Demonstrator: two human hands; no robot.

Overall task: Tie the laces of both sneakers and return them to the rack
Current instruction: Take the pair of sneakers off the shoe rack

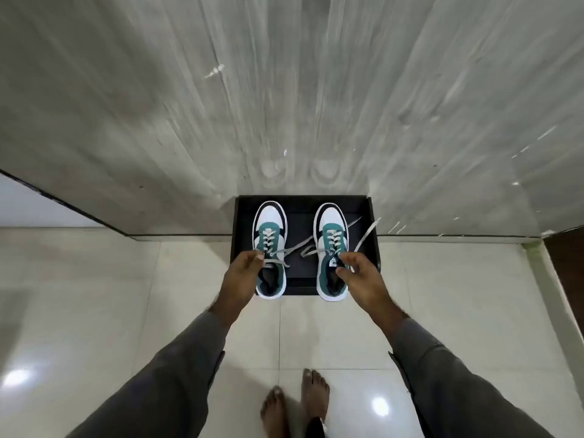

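Note:
Two white, teal and black sneakers stand side by side, toes away from me, in a low black rack tray (303, 281) against the wall. My left hand (240, 273) grips the left sneaker (270, 222) at its collar, fingers curled at the tongue. My right hand (360, 276) pinches the collar of the right sneaker (330, 222) near the tongue. Both pairs of grey laces (303, 246) are untied; loose ends trail across the tray between the shoes and out to the right.
A glossy grey wall panel (284, 90) rises behind the tray. Cream floor tiles (126, 295) lie around it. My bare feet (294, 403) stand at the bottom centre. A dark door edge (568, 263) shows at the right.

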